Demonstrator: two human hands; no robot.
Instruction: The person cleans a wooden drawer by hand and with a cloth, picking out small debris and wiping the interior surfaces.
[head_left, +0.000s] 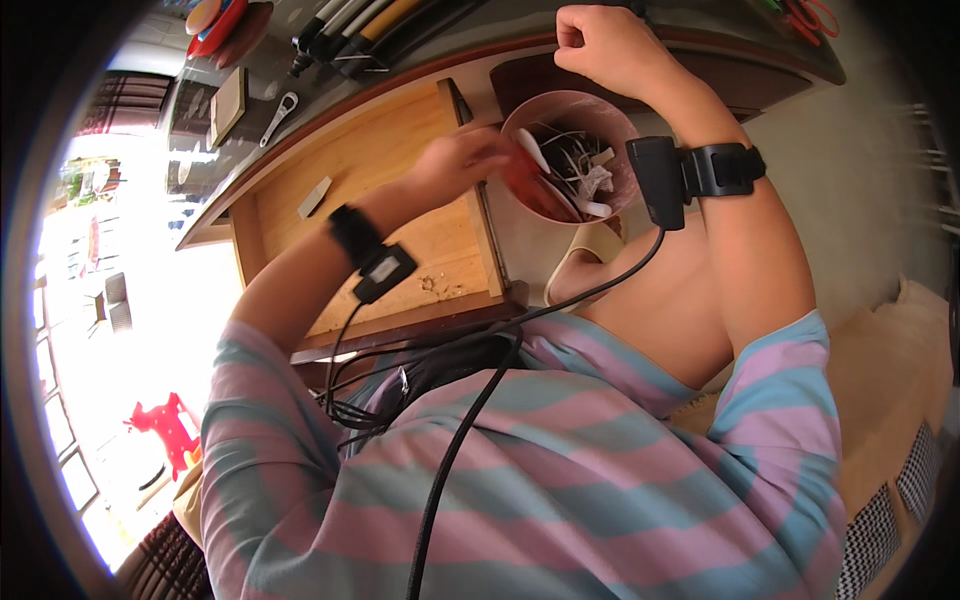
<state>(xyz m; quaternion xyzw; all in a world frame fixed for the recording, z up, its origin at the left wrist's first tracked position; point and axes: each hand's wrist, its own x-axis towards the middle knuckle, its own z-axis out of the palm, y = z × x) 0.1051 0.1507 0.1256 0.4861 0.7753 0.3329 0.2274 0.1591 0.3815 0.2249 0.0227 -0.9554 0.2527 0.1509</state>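
My left hand (465, 161) is blurred, its fingertips at the near-left rim of a pink waste bin (637, 124). Just past the fingers, inside the bin, lies a red translucent plastic piece (536, 187); whether the fingers touch it I cannot tell. White cables (576, 154), a white oblong piece (532, 150) and crumpled scraps (596, 182) fill the bin. Curled into a loose fist, my right hand (611, 49) is above the desk's front edge, with nothing seen in it. Beneath my left arm a wooden drawer (390, 157) is pulled out, holding a small white piece (315, 197) and some crumbs (442, 286).
On the dark desktop are a bottle-opener-like metal tool (279, 118), a small flat box (228, 106), several rods (352, 34) and red-handled scissors (810, 19). Black cables (450, 457) run from wrist-worn devices across my lap. My leg (645, 285) is beside the bin.
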